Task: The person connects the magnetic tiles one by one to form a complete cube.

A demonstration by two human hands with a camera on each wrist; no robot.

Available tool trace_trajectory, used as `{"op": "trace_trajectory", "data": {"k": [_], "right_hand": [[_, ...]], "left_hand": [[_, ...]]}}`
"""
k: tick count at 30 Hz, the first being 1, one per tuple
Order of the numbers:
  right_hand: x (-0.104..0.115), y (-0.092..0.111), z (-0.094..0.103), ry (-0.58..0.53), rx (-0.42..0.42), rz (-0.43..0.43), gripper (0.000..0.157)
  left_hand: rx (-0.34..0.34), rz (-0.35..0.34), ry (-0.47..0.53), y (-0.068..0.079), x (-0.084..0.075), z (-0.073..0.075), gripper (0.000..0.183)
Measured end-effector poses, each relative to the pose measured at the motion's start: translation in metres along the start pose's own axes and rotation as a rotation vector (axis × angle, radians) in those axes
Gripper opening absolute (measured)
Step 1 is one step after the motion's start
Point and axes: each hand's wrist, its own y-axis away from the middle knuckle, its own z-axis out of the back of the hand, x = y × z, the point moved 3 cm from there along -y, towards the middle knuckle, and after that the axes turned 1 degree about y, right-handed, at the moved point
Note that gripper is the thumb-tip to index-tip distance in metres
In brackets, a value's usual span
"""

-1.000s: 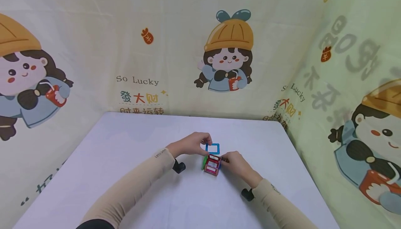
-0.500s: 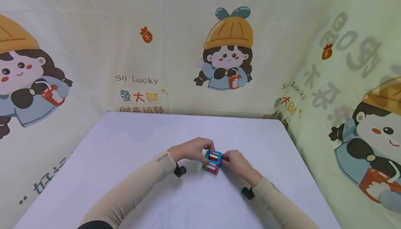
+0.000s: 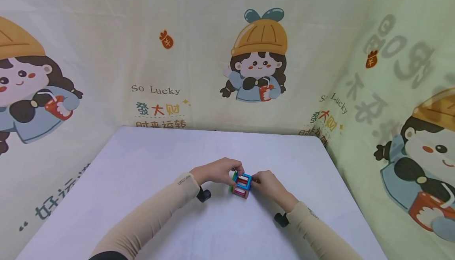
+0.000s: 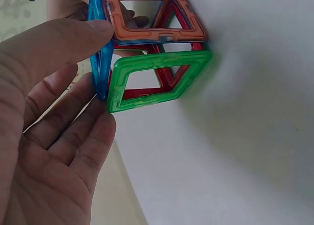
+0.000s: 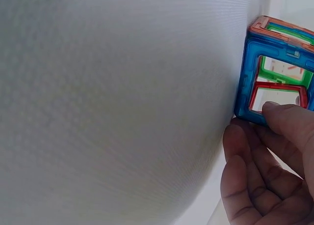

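Observation:
A small box of magnetic tiles stands on the white table. It has an orange front tile, a green tile on its left, a blue side tile on its right, and red tiles inside or behind. A blue top tile lies over the box, nearly flat. My left hand pinches this top tile between thumb and fingers at its left edge. My right hand holds the blue side tile, thumb on its face and fingers curled at its lower edge.
The white table runs to a patterned cloth backdrop behind and at both sides. A black wrist camera sits under the left wrist and another black camera under the right.
My left hand has brought the blue top tile down and toward me, from upright behind the box to lying over its top. My right hand has stayed at the box's right side.

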Motion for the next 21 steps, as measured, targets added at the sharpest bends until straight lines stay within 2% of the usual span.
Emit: {"op": "trace_trajectory", "data": {"k": [11,15,18,21], "right_hand": [[-0.003,0.003,0.002,0.007,0.011,-0.017,0.012],[-0.003,0.002,0.004,0.017,0.029,0.018,0.012],[-0.004,0.000,0.008,0.016,0.068,0.031,0.013],[-0.008,-0.004,0.016,0.028,0.108,-0.003,0.017]], "left_hand": [[-0.014,0.002,0.000,-0.002,0.000,-0.004,0.034],[-0.008,-0.006,-0.007,-0.003,0.003,-0.003,0.033],[-0.017,0.001,-0.022,-0.002,0.010,0.005,0.032],[-0.069,0.039,-0.049,0.000,0.024,0.020,0.034]]}}
